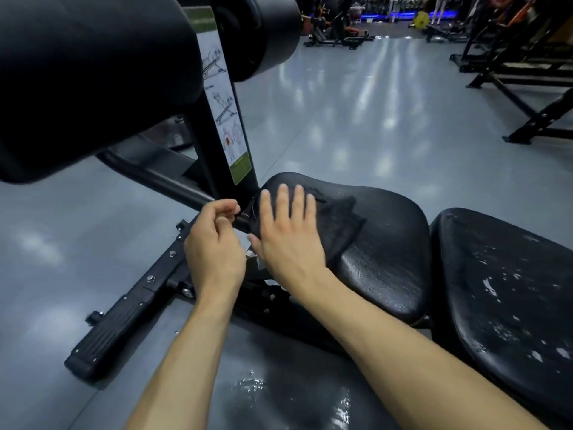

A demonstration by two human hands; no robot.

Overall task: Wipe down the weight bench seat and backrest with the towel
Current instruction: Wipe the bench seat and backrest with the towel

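Right hand [286,240] flat, fingers spread, pressing black towel [338,231] onto bench seat [387,252] mid-frame | left hand [214,246] curled, pinching towel's edge | scuffed backrest [508,290] lower right

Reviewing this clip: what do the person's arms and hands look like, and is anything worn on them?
Both forearms are bare as far as the frame shows, with no sleeve in view. The left hand and right hand wear no gloves, and no rings, watch or wristband can be seen. No markings show on either arm.
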